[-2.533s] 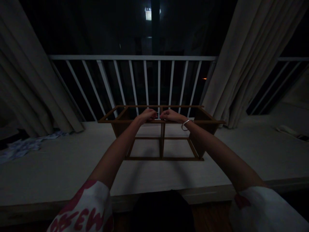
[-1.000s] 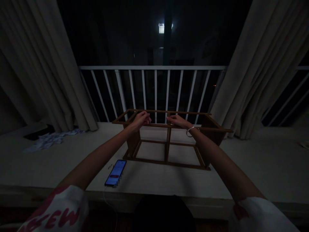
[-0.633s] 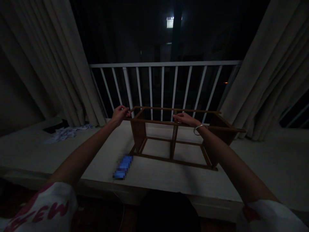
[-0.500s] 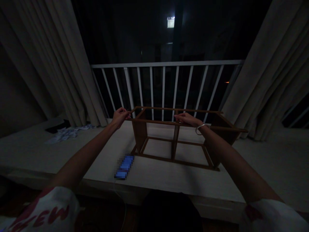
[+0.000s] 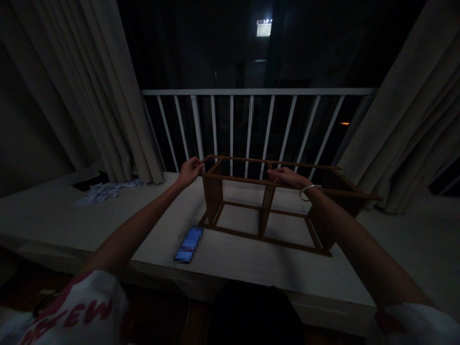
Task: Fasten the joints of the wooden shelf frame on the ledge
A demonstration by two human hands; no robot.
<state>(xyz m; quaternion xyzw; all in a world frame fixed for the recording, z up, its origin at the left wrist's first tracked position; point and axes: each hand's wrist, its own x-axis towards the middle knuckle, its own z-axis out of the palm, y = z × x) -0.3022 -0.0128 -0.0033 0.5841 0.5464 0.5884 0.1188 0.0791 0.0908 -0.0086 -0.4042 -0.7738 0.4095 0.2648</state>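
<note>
A brown wooden shelf frame (image 5: 266,211) lies on its side on a pale ledge, with end panels and a middle divider. My left hand (image 5: 191,171) is at its upper left corner, thumb and fingers pinched together. Something thin and pale seems to be at those fingertips, too small to name. Over the upper front rail, close to the divider, my right hand (image 5: 287,177) is closed with its fingertips against the wood. A bracelet (image 5: 309,191) circles the right wrist.
A lit phone (image 5: 189,244), its screen blurred out, lies before the frame's left end with a white cable (image 5: 187,292). Crumpled papers (image 5: 104,191) lie at the left beside a dark flat item (image 5: 89,180). White railings (image 5: 251,92) and curtains (image 5: 104,96) stand behind the ledge (image 5: 154,239).
The whole view has shifted slightly, so the shelf frame and both hands appear a little farther right. Both hands stay at about the same places on the frame.
</note>
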